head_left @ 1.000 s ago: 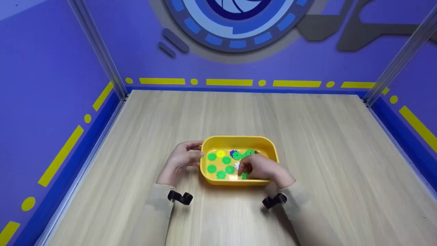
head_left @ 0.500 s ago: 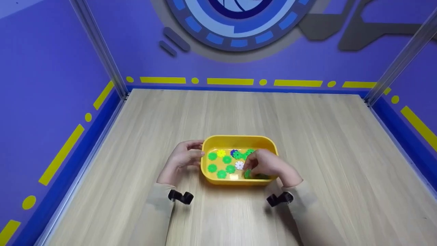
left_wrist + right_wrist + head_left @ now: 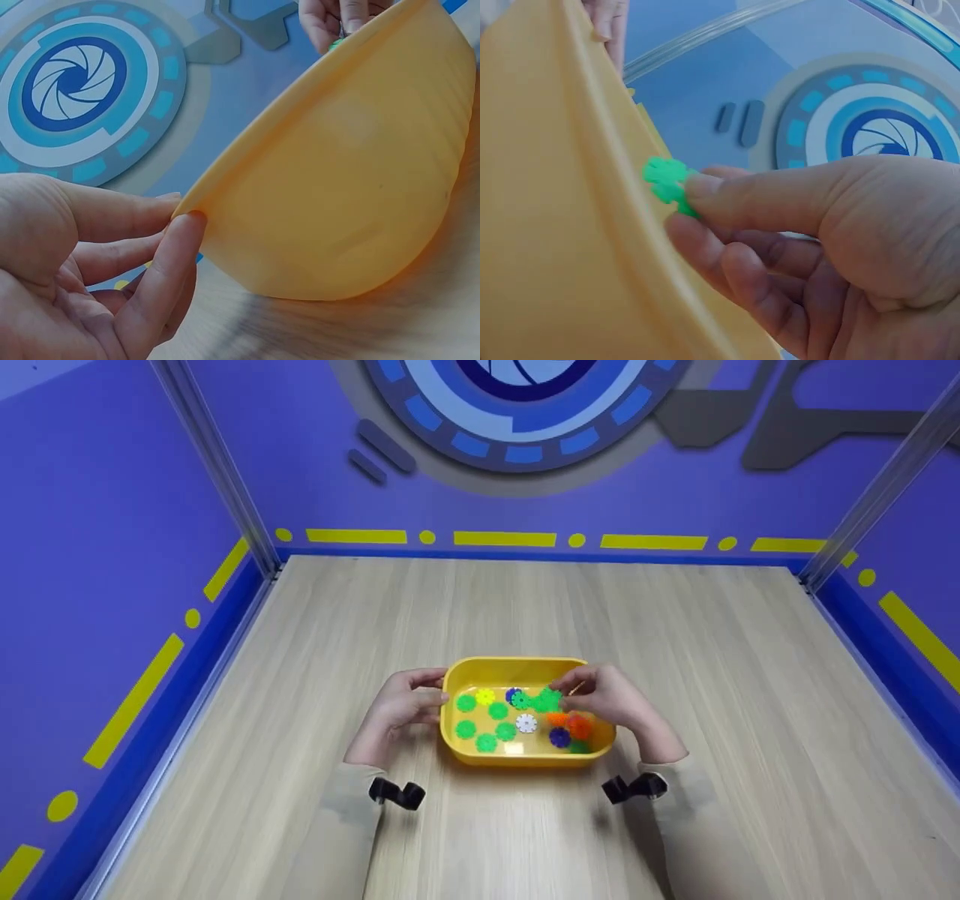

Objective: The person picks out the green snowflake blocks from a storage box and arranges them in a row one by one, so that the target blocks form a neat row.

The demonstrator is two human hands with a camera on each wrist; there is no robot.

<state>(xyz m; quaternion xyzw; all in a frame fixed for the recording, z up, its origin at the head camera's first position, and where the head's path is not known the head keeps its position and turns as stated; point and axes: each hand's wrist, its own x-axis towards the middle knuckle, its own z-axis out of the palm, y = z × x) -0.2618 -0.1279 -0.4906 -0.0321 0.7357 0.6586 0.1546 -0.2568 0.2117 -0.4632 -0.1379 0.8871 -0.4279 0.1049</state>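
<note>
At nine o'clock on the yellow tray [image 3: 517, 763], the left hand [image 3: 405, 709] pinches the tray's edge between thumb and fingers; at two o'clock, the right hand [image 3: 611, 701] grasps a green piece [image 3: 664, 172] between thumb and finger, though I cannot tell whether it is one disc or several; on the tray floor, loose green discs [image 3: 486, 742] lie between seven and ten o'clock, with a yellow disc [image 3: 485, 697] at ten and a white disc [image 3: 526, 723] near the middle; towards four o'clock sit a purple disc [image 3: 559, 737] and orange pieces [image 3: 579, 727]; beneath everything is the wood-grain table [image 3: 375, 622].
</note>
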